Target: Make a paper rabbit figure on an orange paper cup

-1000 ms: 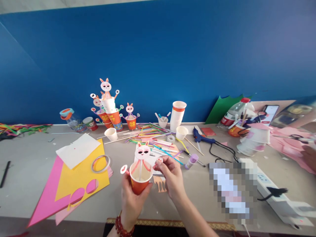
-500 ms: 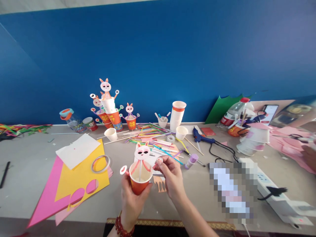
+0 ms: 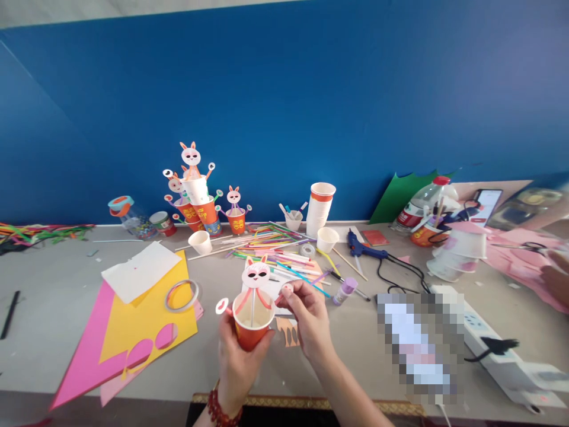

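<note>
One red paper cup (image 3: 249,339) is held upright over the near middle of the worktop (image 3: 347,367), the fingers and thumb of the left hand (image 3: 239,360) curled around it. One rabbit head (image 3: 256,275) stands above its rim, with two paws: the left paw (image 3: 222,306) sticks out freely, while the right paw (image 3: 287,288) is pinched between thumb and fingers of the right hand (image 3: 310,315). Farther back are at least three more rabbit figures (image 3: 191,156), one cup stack (image 3: 319,218), two loose white cups (image 3: 200,242), one glue gun (image 3: 367,248) and one glue stick (image 3: 345,291); the sticks and markers (image 3: 275,240) are too tangled to count. The worktop is grey, running back to a plain blue panel (image 3: 284,107); at left, one white sheet (image 3: 141,273) overlaps one yellow sheet (image 3: 137,320). Compared with half a second ago, cup and both hands keep practically the same place, but a co-worker's hand (image 3: 555,274), at the far right, has shifted upward, closer to the scissors (image 3: 528,247).
</note>
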{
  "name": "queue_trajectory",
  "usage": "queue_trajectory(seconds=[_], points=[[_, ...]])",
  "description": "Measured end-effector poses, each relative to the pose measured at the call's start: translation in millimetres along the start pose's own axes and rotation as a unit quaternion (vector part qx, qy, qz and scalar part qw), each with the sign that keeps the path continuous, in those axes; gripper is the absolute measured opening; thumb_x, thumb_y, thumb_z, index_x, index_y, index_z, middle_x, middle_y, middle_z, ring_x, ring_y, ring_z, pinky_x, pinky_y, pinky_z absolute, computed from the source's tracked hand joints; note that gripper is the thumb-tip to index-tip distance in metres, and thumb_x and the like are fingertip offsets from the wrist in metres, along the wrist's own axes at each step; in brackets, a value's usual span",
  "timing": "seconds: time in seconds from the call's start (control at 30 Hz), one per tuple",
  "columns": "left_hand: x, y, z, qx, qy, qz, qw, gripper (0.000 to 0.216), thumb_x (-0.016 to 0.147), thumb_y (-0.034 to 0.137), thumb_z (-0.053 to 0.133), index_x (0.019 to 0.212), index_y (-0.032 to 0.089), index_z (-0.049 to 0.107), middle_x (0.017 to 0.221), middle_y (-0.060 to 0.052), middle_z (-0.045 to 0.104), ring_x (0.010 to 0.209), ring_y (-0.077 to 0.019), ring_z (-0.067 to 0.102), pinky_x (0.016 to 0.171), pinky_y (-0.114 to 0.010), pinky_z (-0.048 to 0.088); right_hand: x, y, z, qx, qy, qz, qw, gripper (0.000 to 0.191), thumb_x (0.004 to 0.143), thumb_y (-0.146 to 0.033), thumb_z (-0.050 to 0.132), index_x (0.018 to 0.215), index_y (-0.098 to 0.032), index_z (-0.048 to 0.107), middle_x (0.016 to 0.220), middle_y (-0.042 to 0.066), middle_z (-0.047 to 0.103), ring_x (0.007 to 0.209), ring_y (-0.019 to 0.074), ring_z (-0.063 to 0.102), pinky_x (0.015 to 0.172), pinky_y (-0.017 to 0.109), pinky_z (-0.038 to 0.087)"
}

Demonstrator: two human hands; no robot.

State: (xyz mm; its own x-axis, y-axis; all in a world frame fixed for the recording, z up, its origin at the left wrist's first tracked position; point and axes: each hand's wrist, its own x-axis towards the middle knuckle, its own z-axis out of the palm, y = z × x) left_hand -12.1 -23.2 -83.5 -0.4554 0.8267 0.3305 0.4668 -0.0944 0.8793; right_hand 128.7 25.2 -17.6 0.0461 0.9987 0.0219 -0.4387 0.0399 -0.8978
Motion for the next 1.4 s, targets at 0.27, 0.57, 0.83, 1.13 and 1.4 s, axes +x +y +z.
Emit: queue_trajectory(seconds=[0.27, 0.57, 0.83, 1.13, 1.4], points=[[0, -2, 0, -0.009, -0.017, -0.011, 1.0, 0.088, 0.061, 0.047, 0.081, 0.133, 0.015, 0.04, 0.127, -0.019, 0.058, 0.113, -0.0354, 0.06, 0.093, -0.048, 0.052, -2, 1, 0, 0.005, -0.013, 0.024, 1.0, 0.024, 0.078, -0.038, 0.076, 0.079, -0.02, 0.061, 0.071, -0.002, 0.064, 0.065, 0.0119, 0.059, 0.066, 0.025, 0.049], [-1, -3, 0, -0.012, -0.011, -0.026, 1.0, 0.088, 0.061, 0.046, 0.081, 0.133, 0.015, 0.04, 0.125, -0.018, 0.059, 0.11, -0.0344, 0.062, 0.092, -0.048, 0.052, 0, 0, 2, -0.02, -0.001, 0.0, 1.0, 0.024, 0.079, -0.039, 0.074, 0.076, -0.019, 0.061, 0.068, -0.003, 0.063, 0.063, 0.012, 0.059, 0.065, 0.025, 0.05], [-1, -6, 2, -0.024, -0.007, -0.029, 0.999, 0.089, 0.06, 0.047, 0.082, 0.132, 0.016, 0.041, 0.126, -0.018, 0.059, 0.109, -0.0347, 0.063, 0.089, -0.046, 0.054, -1, 2, -1, 0.007, -0.021, 0.013, 1.0, 0.023, 0.081, -0.038, 0.072, 0.08, -0.019, 0.06, 0.071, -0.002, 0.062, 0.065, 0.0114, 0.057, 0.067, 0.025, 0.049], [-2, -3, 2, 0.005, 0.008, -0.002, 1.0, 0.083, 0.058, 0.051, 0.082, 0.123, 0.015, 0.046, 0.113, -0.016, 0.063, 0.101, -0.0333, 0.065, 0.085, -0.047, 0.055, 1, 2, 0, -0.01, -0.003, -0.013, 1.0, 0.022, 0.082, -0.036, 0.072, 0.076, -0.018, 0.061, 0.07, -0.002, 0.062, 0.065, 0.0115, 0.06, 0.067, 0.024, 0.048], [1, 5, 0, 0.01, 0.013, 0.011, 1.0, 0.078, 0.058, 0.05, 0.081, 0.119, 0.014, 0.049, 0.107, -0.014, 0.066, 0.095, -0.031, 0.067, 0.079, -0.041, 0.058, 0, 4, 1, 0.004, 0.001, -0.014, 1.0, 0.021, 0.082, -0.035, 0.073, 0.076, -0.019, 0.062, 0.069, -0.003, 0.062, 0.064, 0.0109, 0.06, 0.067, 0.023, 0.048]])
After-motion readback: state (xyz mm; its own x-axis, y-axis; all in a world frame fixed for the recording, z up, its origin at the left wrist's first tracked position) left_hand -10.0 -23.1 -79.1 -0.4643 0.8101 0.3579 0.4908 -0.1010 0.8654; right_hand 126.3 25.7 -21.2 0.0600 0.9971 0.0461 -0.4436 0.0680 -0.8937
